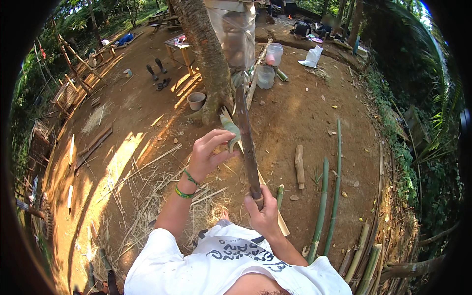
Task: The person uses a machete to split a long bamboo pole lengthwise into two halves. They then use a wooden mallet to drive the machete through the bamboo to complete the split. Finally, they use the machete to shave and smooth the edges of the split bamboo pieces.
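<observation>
My right hand (264, 210) is wrapped round the wooden handle of a machete (247, 142), its long dark blade pointing up and away from me. Left of the blade, my left hand (211, 151) has its fingers and thumb curled at the near end of a curved green bamboo piece (229, 126). The blade partly covers what lies behind it, including a long pale split strip (278, 216) running toward the tree. Two bracelets circle my left wrist.
A tree trunk (202, 44) rises ahead, with a bucket (196, 101) at its left. Long green bamboo poles (321, 209) and a short piece of wood (299, 166) lie to the right. Pale shavings (152, 216) cover the ground at left. Clear plastic containers (266, 77) stand farther off.
</observation>
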A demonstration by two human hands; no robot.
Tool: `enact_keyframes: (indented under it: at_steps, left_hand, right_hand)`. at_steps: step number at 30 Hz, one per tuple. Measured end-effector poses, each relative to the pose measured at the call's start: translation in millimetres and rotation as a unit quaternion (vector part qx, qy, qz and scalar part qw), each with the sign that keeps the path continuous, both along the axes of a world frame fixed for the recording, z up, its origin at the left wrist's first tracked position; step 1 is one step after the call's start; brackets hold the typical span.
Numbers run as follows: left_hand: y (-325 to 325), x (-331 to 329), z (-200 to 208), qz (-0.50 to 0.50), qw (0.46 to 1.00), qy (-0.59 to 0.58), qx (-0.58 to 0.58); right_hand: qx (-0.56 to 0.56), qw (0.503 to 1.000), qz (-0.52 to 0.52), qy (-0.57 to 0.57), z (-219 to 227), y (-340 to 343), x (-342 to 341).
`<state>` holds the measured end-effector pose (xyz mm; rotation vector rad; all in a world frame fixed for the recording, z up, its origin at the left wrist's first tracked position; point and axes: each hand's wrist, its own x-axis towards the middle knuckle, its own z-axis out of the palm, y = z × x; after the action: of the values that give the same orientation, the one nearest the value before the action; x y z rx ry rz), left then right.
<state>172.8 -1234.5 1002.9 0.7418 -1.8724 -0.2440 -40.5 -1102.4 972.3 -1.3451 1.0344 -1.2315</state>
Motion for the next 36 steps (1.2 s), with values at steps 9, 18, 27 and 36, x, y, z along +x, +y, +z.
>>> enact_keyframes:
  at_steps: [9, 18, 27, 36]
  left_hand:
    - [-2, 10, 10, 0.0, 1.0, -0.019, 0.003]
    - [-4, -1, -1, 0.064, 0.997, -0.01, -0.049]
    - [-11, -4, -7, 0.153, 0.985, 0.012, -0.081]
    - [-13, -2, -5, 0.151, 0.984, 0.004, -0.1]
  right_hand:
    - [-0.003, 1.0, 0.014, 0.003, -2, 0, -5]
    - [0.019, 1.0, 0.007, -0.018, -2, 5, 4]
    - [0.025, 0.999, 0.014, -0.019, -5, 5, 10]
    - [0.015, 1.0, 0.012, -0.016, -8, 3, 18]
